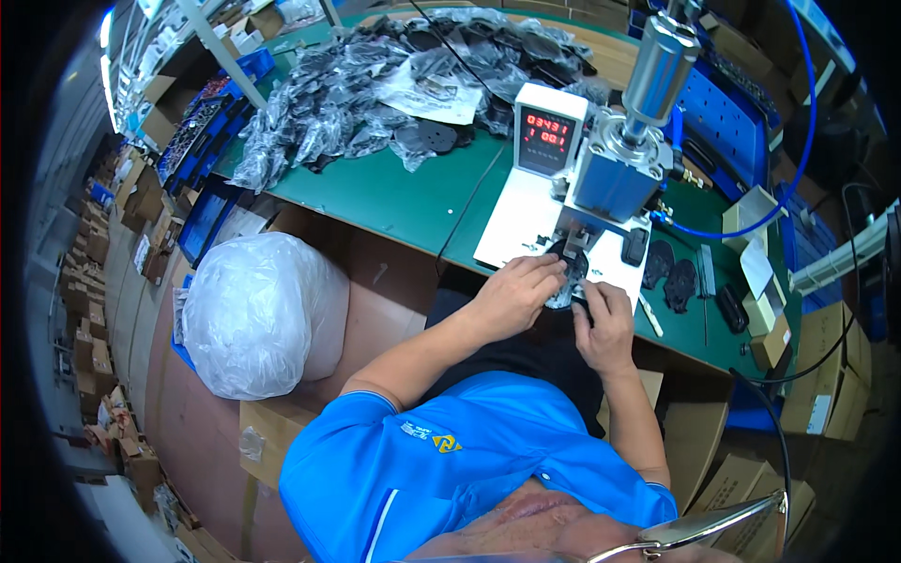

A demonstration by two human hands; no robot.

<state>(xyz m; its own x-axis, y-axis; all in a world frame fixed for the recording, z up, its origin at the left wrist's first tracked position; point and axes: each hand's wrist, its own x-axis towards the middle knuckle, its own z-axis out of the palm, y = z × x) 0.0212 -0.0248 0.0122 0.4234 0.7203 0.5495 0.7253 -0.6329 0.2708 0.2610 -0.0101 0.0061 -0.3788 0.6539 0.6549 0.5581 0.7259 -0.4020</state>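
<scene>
A dark, flat, rounded part (570, 256) lies under the head of a bench press (615, 169), on its white base plate (507, 230). My left hand (519, 293) is closed along the part's left side, its fingertips pressed on it. From the right, my right hand (605, 328) grips the near end between thumb and fingers. Something shiny and see-through, perhaps film, shows between the hands; its exact kind is hard to make out. Part of the dark piece is hidden by my fingers and the press head.
A counter box (547, 129) with red digits stands left of the press. Bagged dark parts (375, 94) are heaped across the green table (375, 211). Loose dark parts (679, 285) lie right of the base. A large white plastic bag (258, 314) stands at the left.
</scene>
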